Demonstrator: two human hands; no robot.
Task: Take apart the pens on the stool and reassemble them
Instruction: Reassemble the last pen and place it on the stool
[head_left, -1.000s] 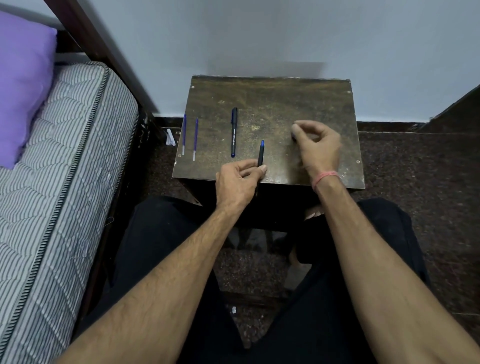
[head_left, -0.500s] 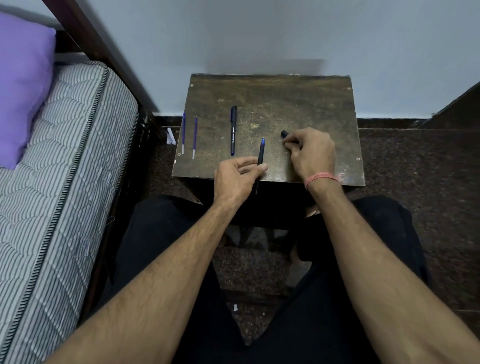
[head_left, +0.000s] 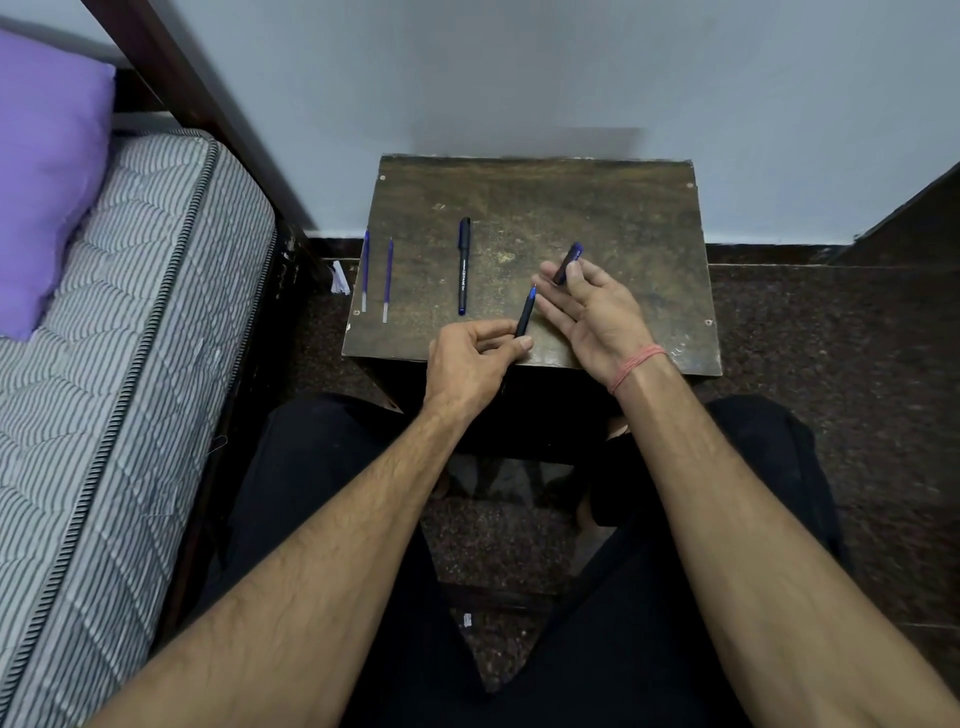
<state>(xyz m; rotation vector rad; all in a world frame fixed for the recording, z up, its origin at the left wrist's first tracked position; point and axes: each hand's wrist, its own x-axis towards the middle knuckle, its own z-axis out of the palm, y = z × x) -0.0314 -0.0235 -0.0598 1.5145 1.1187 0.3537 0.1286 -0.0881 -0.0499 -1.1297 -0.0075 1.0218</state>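
The stool (head_left: 613, 208) stands against the wall, with the mattress (head_left: 119, 364) to its left and bare top behind and right of the hands. The left hand (head_left: 467, 361) pinches a dark pen barrel (head_left: 525, 314) over the near edge, blue tip pointing away. The right hand (head_left: 587, 312), palm up, holds a dark cap (head_left: 567, 264) under the thumb. A whole capped pen (head_left: 463, 266) lies left of centre; two blue refills (head_left: 376, 275) lie along the left edge.
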